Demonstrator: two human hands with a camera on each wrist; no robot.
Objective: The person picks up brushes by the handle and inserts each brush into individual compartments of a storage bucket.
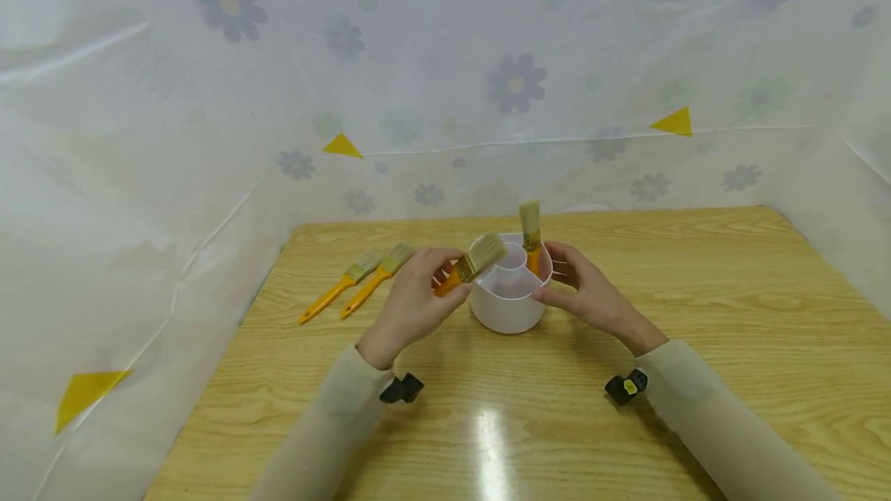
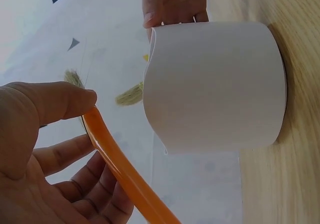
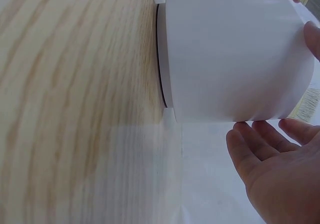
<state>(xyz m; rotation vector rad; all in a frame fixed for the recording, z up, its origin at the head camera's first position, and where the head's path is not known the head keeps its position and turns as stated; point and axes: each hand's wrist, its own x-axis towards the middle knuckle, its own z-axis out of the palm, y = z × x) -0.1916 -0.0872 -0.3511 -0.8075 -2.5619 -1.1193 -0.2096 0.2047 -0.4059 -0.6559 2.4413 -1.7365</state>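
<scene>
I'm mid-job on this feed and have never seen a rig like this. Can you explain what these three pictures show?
There is no machine here: a person works with two bare hands. The wide picture comes from a camera on the head, looking forward and down. The other two come from cameras on the wrists, one per hand. Those views are turned sideways, so the white container seems tipped over; it actually stands upright on the wooden table.

The left hand holds a paintbrush by its orange handle, beside the container's rim. The right hand grips the container's side. A standing brush is already inside it, bristles up. Two more brushes lie on the table, left of the left hand.
</scene>
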